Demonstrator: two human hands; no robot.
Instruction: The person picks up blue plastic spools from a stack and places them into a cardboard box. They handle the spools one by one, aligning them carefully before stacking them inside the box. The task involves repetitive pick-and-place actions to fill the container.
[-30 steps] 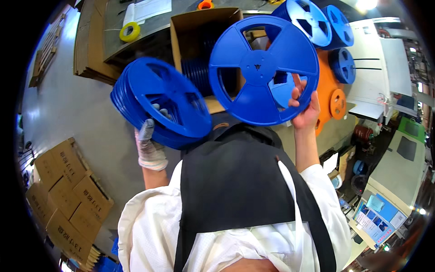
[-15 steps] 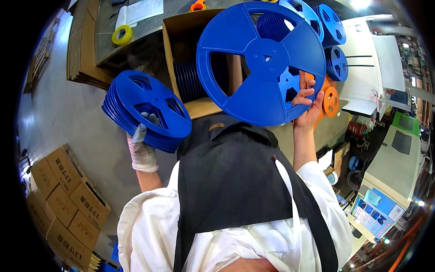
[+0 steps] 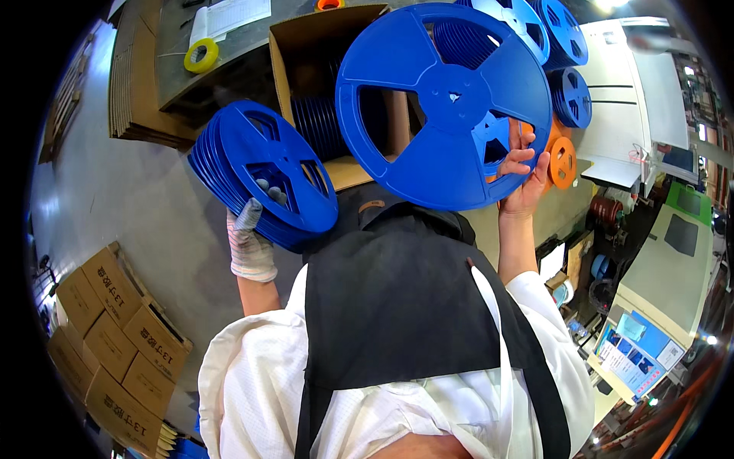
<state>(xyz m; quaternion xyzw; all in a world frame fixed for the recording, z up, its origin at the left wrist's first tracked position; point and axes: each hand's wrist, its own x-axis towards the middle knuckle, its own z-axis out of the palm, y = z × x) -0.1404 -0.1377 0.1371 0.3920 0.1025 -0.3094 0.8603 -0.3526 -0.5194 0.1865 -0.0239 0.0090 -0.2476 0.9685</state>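
My left hand (image 3: 252, 243), in a pale striped glove, grips a stack of blue plastic reels (image 3: 277, 172), its fingers hooked through a slot in the front one. The stack tilts at the left of the open cardboard box (image 3: 352, 177). Bare, my right hand (image 3: 524, 177) holds a single large blue reel (image 3: 451, 164) by its right rim, fingers curled through a window of it. That reel is raised in front of the box and hides part of it. Inside the box, dark blue reels (image 3: 315, 126) stand on edge.
A grey table (image 3: 172, 46) with a yellow tape roll (image 3: 201, 56) and papers (image 3: 233, 17) lies beyond. More blue reels (image 3: 564, 34) and orange reels (image 3: 562, 162) stand at the right. Flattened cartons (image 3: 136, 92) lean left; stacked cardboard boxes (image 3: 122, 329) stand lower left.
The stack in my left hand has moved rightward and slightly up, closer to the box. My right hand and its reel have barely shifted.
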